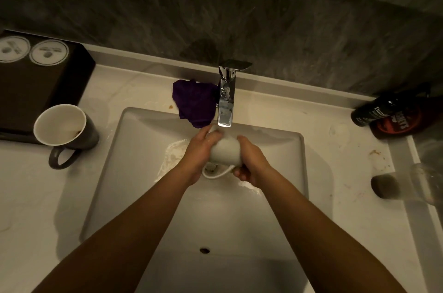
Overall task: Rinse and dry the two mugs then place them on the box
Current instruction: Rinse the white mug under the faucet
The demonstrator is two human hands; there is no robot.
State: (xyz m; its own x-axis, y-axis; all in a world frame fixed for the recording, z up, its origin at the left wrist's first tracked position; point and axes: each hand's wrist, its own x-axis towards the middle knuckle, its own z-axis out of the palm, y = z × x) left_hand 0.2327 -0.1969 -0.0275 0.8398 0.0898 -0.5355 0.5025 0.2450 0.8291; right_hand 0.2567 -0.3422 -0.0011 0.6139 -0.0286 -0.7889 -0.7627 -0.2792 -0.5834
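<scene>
A white mug (225, 150) lies on its side under the chrome faucet (226, 98), over the sink (134, 172), its handle pointing toward me. My left hand (200, 152) grips its left side and my right hand (251, 163) wraps its right side. Water wets the basin around the mug. A second mug (63, 128), dark grey outside and white inside, stands upright on the counter at the left, touching the dark box (36, 86). Behind the sink, left of the faucet, lies a purple cloth (194, 102).
Two dark bottles (393, 115) lie at the counter's right back. A clear glass (405, 187) lies on its side near the right edge. Two round white lids (31, 49) rest on the box's far end. A dark stone wall rises behind the counter.
</scene>
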